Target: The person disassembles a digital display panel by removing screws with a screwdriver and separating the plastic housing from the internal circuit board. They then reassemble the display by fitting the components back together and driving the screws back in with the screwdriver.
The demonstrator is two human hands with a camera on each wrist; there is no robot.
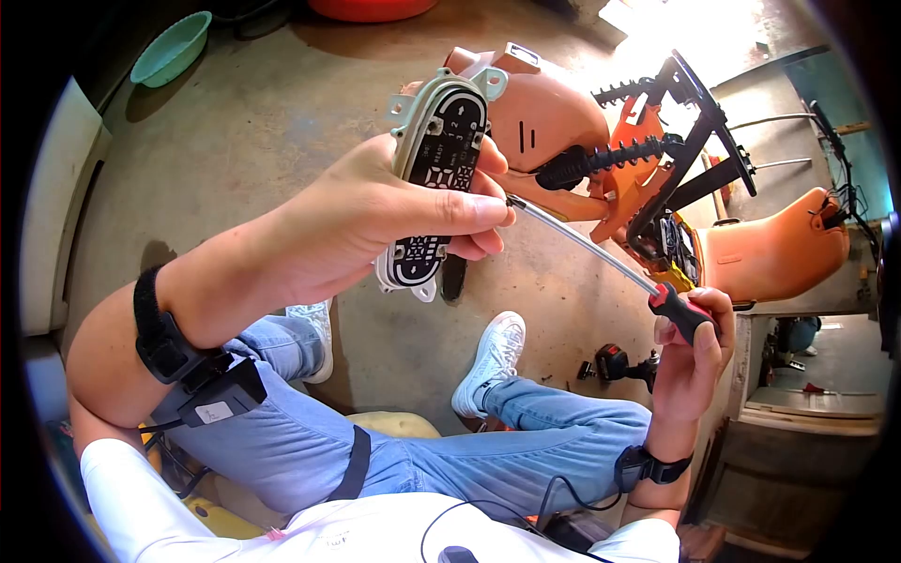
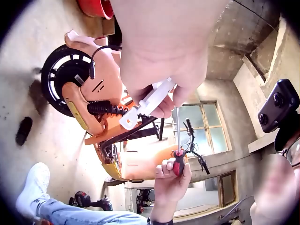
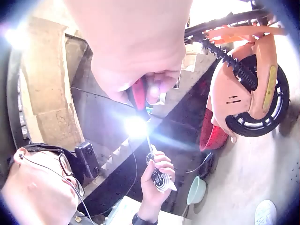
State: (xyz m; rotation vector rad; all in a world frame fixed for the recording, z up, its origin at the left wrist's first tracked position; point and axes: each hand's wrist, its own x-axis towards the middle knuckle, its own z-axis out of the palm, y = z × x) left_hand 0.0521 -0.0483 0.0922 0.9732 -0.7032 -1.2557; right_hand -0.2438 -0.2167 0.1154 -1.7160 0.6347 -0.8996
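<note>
My left hand (image 1: pixel 371 202) grips a digital dashboard panel (image 1: pixel 439 150) by its sides. The panel has a black face with printed numbers, a pale casing and mounting tabs; its thumb lies across the face. In my right hand (image 1: pixel 693 366) is a screwdriver (image 1: pixel 587 246), its red-and-black handle (image 2: pixel 178 163) held between thumb and curled fingers. The metal shaft points toward the left hand, its tip right at the left thumb and fingertips beside the panel. From the left wrist view, the panel's white edge (image 2: pixel 149 103) shows below the hand.
An orange electric scooter (image 1: pixel 751 258) with exposed black springs (image 1: pixel 624 155) and frame stands ahead to the right. A cordless drill (image 1: pixel 615 363) lies near my right knee. A green basin (image 1: pixel 171 49) and a red tub (image 1: pixel 371 6) sit on the floor farther off.
</note>
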